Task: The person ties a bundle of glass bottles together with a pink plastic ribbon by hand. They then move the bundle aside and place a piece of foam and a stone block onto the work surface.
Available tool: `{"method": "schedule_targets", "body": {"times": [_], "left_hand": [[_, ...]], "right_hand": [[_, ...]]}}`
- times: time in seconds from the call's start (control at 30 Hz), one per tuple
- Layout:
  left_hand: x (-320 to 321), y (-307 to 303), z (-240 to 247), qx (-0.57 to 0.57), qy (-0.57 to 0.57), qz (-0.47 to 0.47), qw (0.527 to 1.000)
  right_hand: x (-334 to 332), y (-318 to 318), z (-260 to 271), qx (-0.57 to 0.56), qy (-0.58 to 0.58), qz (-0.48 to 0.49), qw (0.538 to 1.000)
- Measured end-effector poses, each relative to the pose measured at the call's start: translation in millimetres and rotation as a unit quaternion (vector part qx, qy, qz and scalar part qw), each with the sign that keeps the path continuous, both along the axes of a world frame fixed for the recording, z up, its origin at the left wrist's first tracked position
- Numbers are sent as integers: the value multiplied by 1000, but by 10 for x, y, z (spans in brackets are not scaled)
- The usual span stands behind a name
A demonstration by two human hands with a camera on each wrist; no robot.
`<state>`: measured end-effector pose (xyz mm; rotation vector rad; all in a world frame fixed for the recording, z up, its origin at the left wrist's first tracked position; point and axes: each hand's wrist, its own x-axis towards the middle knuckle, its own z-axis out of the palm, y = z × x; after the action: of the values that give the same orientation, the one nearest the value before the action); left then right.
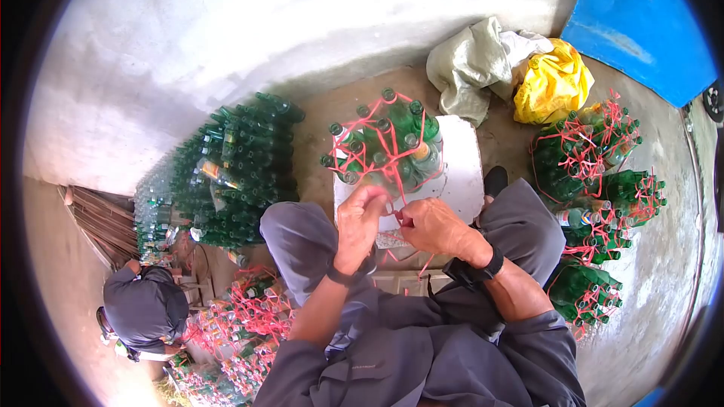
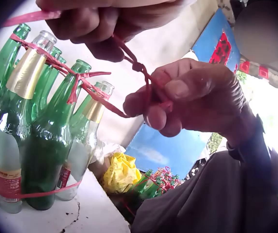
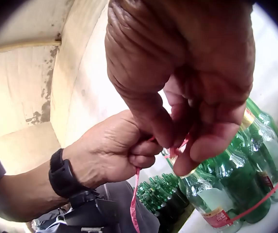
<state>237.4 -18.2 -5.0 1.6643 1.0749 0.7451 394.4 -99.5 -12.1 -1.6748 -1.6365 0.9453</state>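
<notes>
A bundle of green and clear glass bottles (image 2: 47,150) stands upright on a white block (image 1: 464,181). Red plastic twine (image 2: 93,92) runs round the bottle necks, and another loop circles the bodies lower down. Just in front of the bundle, my left hand (image 1: 359,217) grips the twine with curled fingers, a loose end hanging below its fist. Close beside it, my right hand (image 1: 439,226) pinches the twine between thumb and fingers. In the left wrist view, a small twine knot (image 2: 138,67) shows between the two hands.
Many loose green bottles (image 1: 234,181) crowd the wall at left. Tied bottle bundles (image 1: 584,290) stand at right, others (image 1: 241,324) at lower left. A grey-white sack (image 1: 471,68) and yellow bag (image 1: 554,83) lie behind. Another person (image 1: 147,305) is at far left.
</notes>
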Motion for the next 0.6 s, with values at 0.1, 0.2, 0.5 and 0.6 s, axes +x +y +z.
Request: {"method": "schedule_targets", "body": {"times": [0.1, 0.2, 0.5, 0.6], "left_hand": [[-78, -83, 17, -18, 18, -21, 999], [-126, -180, 109, -29, 16, -27, 999], [-127, -187, 155, -76, -38, -42, 996], [-110, -145, 127, -64, -15, -39, 997]], "right_hand": [[52, -11, 160, -52, 74, -12, 996], [9, -19, 138, -16, 168, -63, 984], [-128, 5, -70, 104, 118, -17, 987], [-85, 7, -7, 84, 142, -14, 986]]}}
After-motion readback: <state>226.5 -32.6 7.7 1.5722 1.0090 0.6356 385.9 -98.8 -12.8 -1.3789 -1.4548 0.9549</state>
